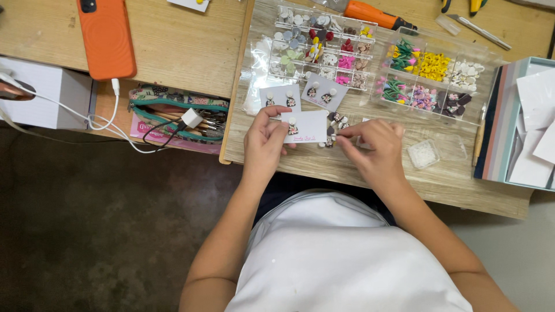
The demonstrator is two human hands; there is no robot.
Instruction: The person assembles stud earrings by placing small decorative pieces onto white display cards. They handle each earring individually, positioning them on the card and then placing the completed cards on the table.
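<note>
1. Our left hand (263, 138) pinches the left edge of a small white rectangular paper card (306, 126), thumb on top, just above the wooden counter (324, 167); one small round earring (293, 127) is mounted on it.
2. Our right hand (376, 144) has its fingertips pressed together on a tiny stud piece at the card's right edge; the piece is too small to make out.
3. Two more white cards with paired earrings (289, 97) lie flat just beyond, near loose dark earrings (337, 119).
4. A clear plastic compartment box of pale and pink round beads (321, 43) sits further back, with a second clear box of colourful flower-shaped pieces (430, 78) to its right.
5. A small clear square tub of white bits (424, 153) rests near our right hand.
6. A striped cardboard box of white card blanks (517, 127) stands at the right edge.
7. On the left sit an orange phone (106, 34), a white cable (110, 118) and a patterned zip pouch (173, 110).
</note>
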